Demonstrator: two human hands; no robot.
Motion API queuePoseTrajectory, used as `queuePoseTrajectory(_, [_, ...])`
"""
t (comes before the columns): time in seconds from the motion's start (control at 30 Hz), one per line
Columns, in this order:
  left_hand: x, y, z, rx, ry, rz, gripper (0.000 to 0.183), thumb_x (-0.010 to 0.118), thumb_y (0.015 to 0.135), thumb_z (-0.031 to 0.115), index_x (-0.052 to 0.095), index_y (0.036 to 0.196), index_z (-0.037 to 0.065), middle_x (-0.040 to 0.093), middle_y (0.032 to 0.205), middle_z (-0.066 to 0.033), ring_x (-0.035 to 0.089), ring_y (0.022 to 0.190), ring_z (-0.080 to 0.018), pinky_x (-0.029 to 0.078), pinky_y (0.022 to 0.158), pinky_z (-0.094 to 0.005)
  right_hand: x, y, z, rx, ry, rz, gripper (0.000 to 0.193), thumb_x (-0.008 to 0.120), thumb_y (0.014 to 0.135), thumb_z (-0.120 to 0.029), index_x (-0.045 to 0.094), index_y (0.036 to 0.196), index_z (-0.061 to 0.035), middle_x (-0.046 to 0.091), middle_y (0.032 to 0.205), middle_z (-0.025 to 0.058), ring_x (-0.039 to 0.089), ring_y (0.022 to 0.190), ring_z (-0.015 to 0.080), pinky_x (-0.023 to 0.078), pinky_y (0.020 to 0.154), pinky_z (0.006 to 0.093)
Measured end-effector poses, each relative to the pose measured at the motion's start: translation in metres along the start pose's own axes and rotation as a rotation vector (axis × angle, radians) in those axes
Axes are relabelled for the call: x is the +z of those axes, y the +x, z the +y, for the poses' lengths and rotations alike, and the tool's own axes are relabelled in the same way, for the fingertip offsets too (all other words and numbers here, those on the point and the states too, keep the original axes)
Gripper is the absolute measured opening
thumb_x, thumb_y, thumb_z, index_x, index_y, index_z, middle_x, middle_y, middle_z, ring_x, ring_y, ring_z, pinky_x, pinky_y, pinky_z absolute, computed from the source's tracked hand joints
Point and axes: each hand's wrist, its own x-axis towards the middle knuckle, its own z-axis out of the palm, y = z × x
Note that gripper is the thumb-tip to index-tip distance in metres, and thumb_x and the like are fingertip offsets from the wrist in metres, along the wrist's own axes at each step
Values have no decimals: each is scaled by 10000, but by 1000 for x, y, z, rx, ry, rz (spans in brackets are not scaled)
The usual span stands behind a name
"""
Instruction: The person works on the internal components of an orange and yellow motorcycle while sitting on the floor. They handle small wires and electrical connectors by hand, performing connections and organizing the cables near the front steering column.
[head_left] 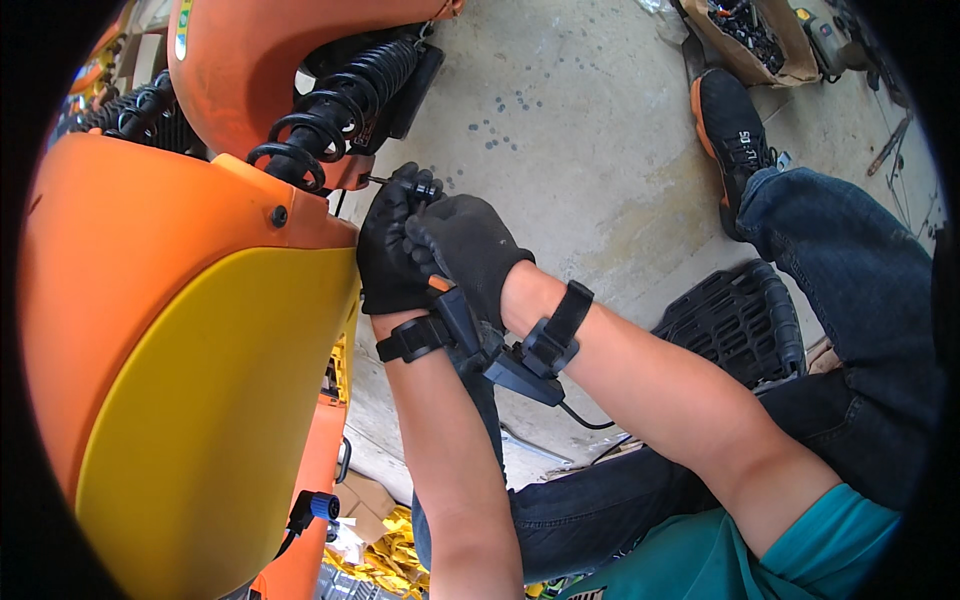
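Note:
Both my hands wear black gloves and meet beside the lower end of a black coil-spring shock absorber (345,112). My left hand (388,250) is curled round a small dark cylindrical piece (427,190). From its fingers a thin rod (377,180) points to the orange bracket (350,172) under the spring. My right hand (468,245) is closed in a pinch just right of the piece, against the left hand. What its fingertips grip is hidden. The large orange body (150,200) with its yellow panel (220,400) stands left of my hands.
A cardboard box of dark small parts (755,40) stands at upper right, near a power tool (825,45). A black slotted plastic piece (735,320) lies by my leg. A blue-tipped connector (322,506) hangs at lower left above gold wrapping (395,555). Small dark discs dot the floor.

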Motion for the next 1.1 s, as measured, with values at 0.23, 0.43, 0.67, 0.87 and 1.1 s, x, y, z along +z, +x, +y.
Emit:
queuePoseTrajectory(0.23, [-1, -4, -1, 154, 314, -36, 346, 500, 1018, 182, 557, 1281, -36, 654, 1109, -118, 639, 1027, -213, 516, 911, -317, 10, -13, -1, -317, -274, 178, 229, 648, 863, -181, 612, 1014, -13, 675, 902, 130, 655, 790, 210, 521, 736, 325])
queuePoseTrajectory(0.43, [-2, -3, -1, -73, -188, -29, 365, 438, 1024, 152, 512, 1323, -44, 623, 1183, -145, 613, 1094, -240, 494, 970, -359, 3, -18, 1, -501, -391, 116, 251, 657, 851, -189, 615, 1037, -26, 675, 926, 151, 657, 858, 296, 515, 801, 381])
queuePoseTrajectory(0.67, [-8, -2, -4, 78, 17, -138, 372, 467, 1011, 133, 496, 1323, -69, 602, 1233, -155, 600, 1123, -235, 479, 993, -351, -8, -11, 0, -864, -916, 254, 303, 671, 811, -218, 620, 1075, -79, 581, 1061, 169, 573, 994, 354, 482, 849, 460])
queuePoseTrajectory(0.87, [-5, -4, -4, 246, 392, -125, 382, 563, 962, 106, 519, 1298, -70, 628, 1213, -150, 612, 1116, -211, 477, 984, -316, -11, -2, 3, -894, -888, 234, 421, 671, 815, -261, 570, 1178, -74, 560, 1066, 172, 570, 1011, 344, 483, 856, 456])
queuePoseTrajectory(1.1, [-14, -3, -1, 449, 990, -203, 282, 533, 966, 83, 558, 1221, -33, 636, 1153, -116, 615, 1073, -195, 475, 949, -285, -12, 6, 5, -950, -873, 109, 407, 654, 834, -277, 559, 1155, -46, 584, 1005, 177, 601, 931, 368, 515, 791, 460])
